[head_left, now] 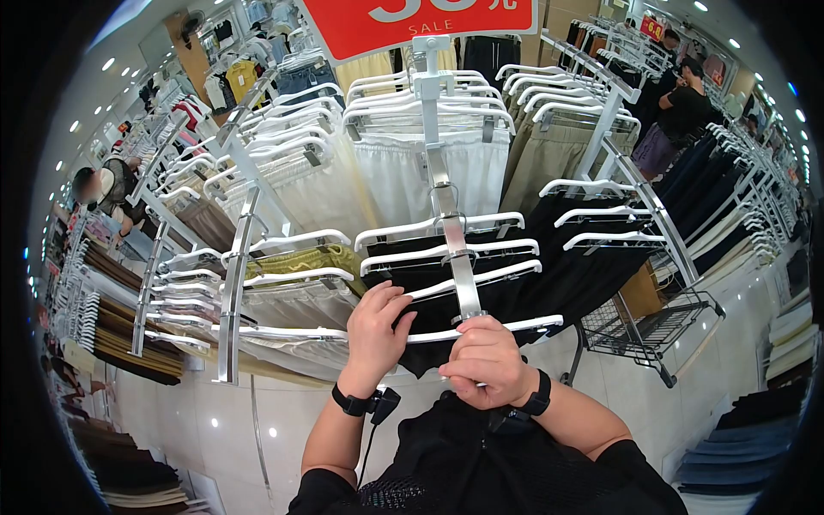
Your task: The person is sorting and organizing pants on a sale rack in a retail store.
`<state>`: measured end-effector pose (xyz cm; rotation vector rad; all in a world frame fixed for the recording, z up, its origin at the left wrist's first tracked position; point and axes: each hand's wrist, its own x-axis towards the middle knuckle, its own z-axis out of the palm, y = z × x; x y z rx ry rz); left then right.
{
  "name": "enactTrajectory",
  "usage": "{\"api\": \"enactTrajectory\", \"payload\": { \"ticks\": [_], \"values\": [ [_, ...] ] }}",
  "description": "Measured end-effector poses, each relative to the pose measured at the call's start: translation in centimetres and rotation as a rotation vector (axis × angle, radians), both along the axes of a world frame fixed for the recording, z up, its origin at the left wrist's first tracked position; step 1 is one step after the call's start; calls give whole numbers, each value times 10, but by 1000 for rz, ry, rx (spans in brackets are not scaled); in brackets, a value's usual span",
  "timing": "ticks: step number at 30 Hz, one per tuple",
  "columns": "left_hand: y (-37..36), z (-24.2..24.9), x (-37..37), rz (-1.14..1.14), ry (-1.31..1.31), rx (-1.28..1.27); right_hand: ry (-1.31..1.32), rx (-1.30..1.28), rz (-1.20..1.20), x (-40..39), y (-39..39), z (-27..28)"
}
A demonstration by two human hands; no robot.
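My left hand (378, 330) is at the left ends of the white hangers on the middle rail, thumb and fingers apart. Beside it is the front white hanger (532, 325), its hook on the metal rail (463, 287). Black trousers (427, 276) hang from several hangers here. My right hand (485, 360) is closed at the near end of the rail, just below the front hanger's hook. Its curled fingers hide what they grip. Left of my left hand, olive-green trousers (322, 260) and pale trousers (296, 300) hang on the neighbouring rail.
A red sale sign (421, 26) tops the rack. White trousers (429, 172) hang farther back. A wire shopping cart (648, 335) stands at the right on the tiled floor (292, 429). One person (112, 189) is at the far left, another (682, 107) at the back right.
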<state>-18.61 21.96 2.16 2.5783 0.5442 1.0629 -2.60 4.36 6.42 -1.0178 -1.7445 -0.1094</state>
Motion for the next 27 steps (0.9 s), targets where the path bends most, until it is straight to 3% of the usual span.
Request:
{"api": "enactTrajectory", "payload": {
  "ticks": [27],
  "values": [
    [-11,-6,-9,-151,66,-44,0,12,-12,-1,-1,0]
  ]
}}
